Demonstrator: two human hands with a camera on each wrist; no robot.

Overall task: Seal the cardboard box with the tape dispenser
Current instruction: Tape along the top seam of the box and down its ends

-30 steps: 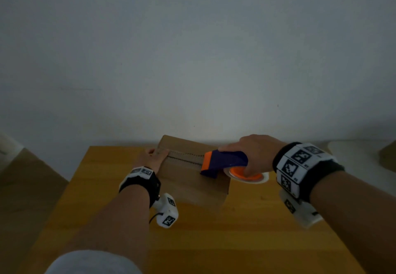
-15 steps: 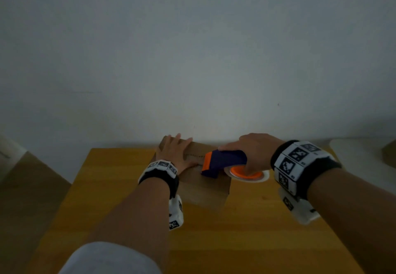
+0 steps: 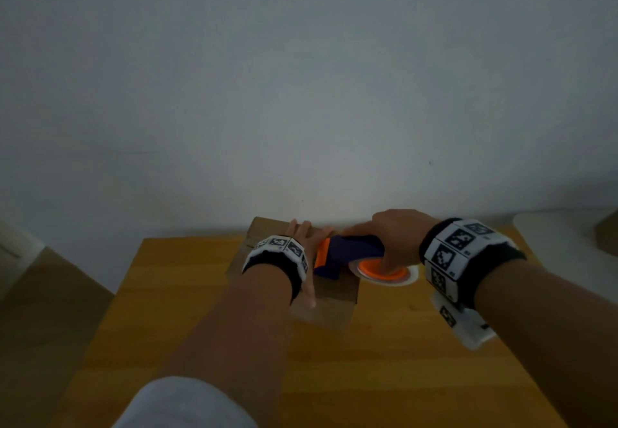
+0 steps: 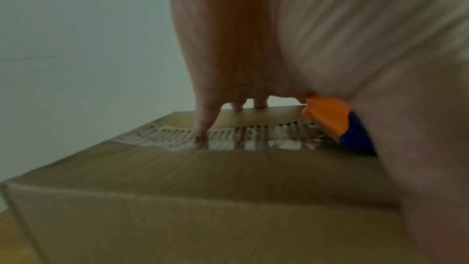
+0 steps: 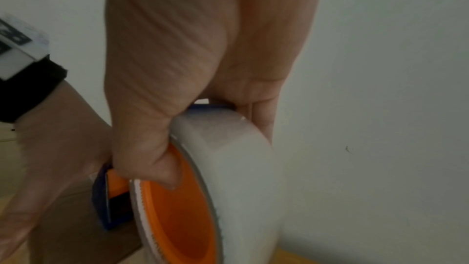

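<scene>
A brown cardboard box (image 3: 334, 292) stands at the back of the wooden table (image 3: 200, 310), against the wall. My left hand (image 3: 302, 232) lies flat on the box top, fingers (image 4: 203, 123) straight and touching the taped seam (image 4: 228, 140). My right hand (image 3: 398, 240) grips the blue and orange tape dispenser (image 3: 347, 253), whose nose rests on the box top right beside my left hand. In the right wrist view my thumb (image 5: 152, 164) hooks into the orange core of the clear tape roll (image 5: 228, 178). The roll (image 3: 381, 268) overhangs the box's right end.
A plain wall rises straight behind the box. A white surface (image 3: 561, 237) with a brown object (image 3: 607, 233) on it lies past the table's right edge. Something brown and dim (image 3: 33, 294) sits low on the left, beyond the table's left edge.
My left hand has slid from the box's left end rightward along the top, up to the dispenser's nose. The right hand and dispenser have barely moved.
</scene>
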